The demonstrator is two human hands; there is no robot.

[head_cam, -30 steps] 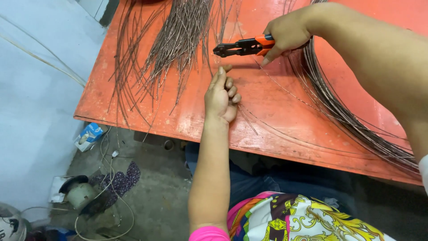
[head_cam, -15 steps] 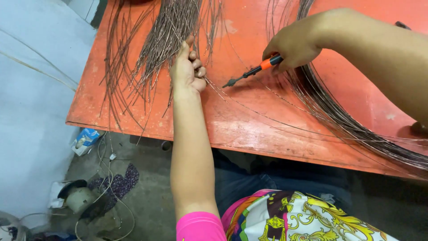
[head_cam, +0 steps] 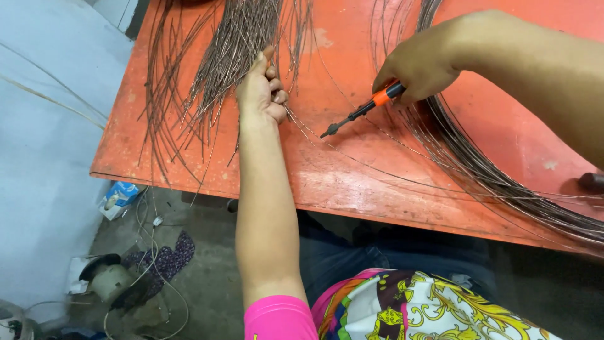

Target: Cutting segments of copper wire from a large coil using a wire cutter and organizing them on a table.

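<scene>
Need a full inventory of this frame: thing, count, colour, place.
table: one, orange-red, worn top, fills the upper frame.
cut wire pieces: a loose pile, coppery brown, fanned over the table's left part.
wire coil: one large bundle, grey-brown, curving along the table's right side.
pliers: one, orange and black handles, above the table's middle.
small carton: one, blue and white, on the floor under the table's left edge.
dark cloth: one, patterned, on the floor lower left.
left hand: resting on the cut wire pieces, pinching strands.
right hand: gripping the pliers, beside the wire coil.
</scene>
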